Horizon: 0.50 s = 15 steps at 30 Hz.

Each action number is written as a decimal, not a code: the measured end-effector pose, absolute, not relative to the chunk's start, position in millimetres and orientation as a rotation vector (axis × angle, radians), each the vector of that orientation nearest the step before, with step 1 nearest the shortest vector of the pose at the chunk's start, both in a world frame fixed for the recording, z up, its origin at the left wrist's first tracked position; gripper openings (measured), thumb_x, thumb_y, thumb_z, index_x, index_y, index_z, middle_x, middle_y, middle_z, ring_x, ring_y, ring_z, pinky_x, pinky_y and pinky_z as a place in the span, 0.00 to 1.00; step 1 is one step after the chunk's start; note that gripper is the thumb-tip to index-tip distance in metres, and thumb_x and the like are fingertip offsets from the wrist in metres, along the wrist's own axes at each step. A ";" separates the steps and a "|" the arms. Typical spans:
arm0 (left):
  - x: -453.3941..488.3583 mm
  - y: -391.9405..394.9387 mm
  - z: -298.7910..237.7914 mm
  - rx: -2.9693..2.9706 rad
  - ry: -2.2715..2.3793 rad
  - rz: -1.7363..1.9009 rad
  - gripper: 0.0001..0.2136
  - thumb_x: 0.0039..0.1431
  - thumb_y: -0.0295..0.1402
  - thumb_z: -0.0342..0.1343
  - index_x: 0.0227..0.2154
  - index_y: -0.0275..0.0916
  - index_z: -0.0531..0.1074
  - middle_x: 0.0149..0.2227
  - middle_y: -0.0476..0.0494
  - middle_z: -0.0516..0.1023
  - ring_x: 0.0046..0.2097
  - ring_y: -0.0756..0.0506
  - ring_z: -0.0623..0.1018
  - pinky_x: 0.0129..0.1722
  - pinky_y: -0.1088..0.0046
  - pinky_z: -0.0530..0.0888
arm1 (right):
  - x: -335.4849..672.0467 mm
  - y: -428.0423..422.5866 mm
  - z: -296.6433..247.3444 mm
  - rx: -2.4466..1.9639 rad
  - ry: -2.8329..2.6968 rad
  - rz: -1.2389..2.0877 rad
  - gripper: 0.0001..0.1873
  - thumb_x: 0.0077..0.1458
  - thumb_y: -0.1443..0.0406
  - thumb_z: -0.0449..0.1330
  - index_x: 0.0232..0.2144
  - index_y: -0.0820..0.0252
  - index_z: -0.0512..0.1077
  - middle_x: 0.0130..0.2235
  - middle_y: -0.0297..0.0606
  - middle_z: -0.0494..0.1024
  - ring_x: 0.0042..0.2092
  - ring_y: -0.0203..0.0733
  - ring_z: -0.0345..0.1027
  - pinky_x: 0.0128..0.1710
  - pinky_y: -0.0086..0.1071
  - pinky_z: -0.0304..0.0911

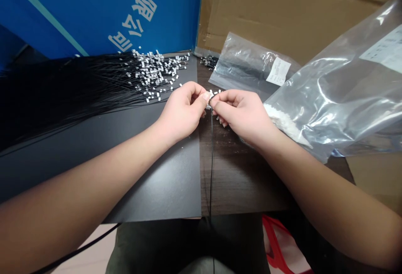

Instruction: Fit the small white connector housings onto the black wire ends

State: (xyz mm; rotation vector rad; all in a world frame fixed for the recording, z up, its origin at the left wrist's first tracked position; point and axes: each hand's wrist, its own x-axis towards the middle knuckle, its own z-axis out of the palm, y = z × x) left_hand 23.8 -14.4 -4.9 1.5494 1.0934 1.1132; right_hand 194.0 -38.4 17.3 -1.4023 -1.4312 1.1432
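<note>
A thin black cable [211,152] hangs from between my fingertips, over the table's front edge and down to my lap. My right hand [241,108] pinches its upper end between thumb and forefinger. My left hand [185,108] is closed in a pinch right beside it, the fingertips of both hands almost meeting. What the left fingers hold is small and mostly hidden. Small white pieces [216,92] lie on the table just behind and below the fingertips. To the left spreads a large bundle of black cables [94,79] with white tips [153,71].
A clear plastic bag [342,90] holding white pieces [284,121] stands right. A smaller labelled bag [248,62] lies behind my right hand. A blue panel [88,6] and cardboard [282,10] close off the back. A dark grey sheet [163,182] covers the tabletop's left part.
</note>
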 end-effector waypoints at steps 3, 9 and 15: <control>23.8 -14.7 -3.7 1.534 1.095 1.118 0.10 0.69 0.24 0.60 0.31 0.40 0.71 0.27 0.51 0.74 0.28 0.50 0.75 0.31 0.72 0.72 | 194.1 -38.3 17.3 -1.408 -1.423 1.148 0.04 0.58 0.67 0.69 0.31 0.61 0.79 0.28 0.34 0.76 0.26 0.33 0.61 0.25 0.32 0.55; 23.5 -14.8 -3.9 1.541 1.080 1.107 0.09 0.69 0.25 0.61 0.32 0.41 0.71 0.26 0.51 0.75 0.28 0.49 0.75 0.31 0.72 0.72 | 194.8 -39.0 17.5 -1.404 -1.441 1.123 0.05 0.58 0.68 0.68 0.30 0.61 0.78 0.26 0.32 0.74 0.26 0.33 0.61 0.26 0.32 0.56; 23.9 -15.3 -4.0 1.540 1.074 1.102 0.09 0.69 0.25 0.61 0.31 0.41 0.70 0.26 0.51 0.75 0.28 0.49 0.75 0.30 0.72 0.71 | 193.6 -39.9 19.4 -1.397 -1.447 1.125 0.02 0.57 0.70 0.67 0.31 0.61 0.78 0.26 0.31 0.74 0.26 0.33 0.60 0.26 0.32 0.54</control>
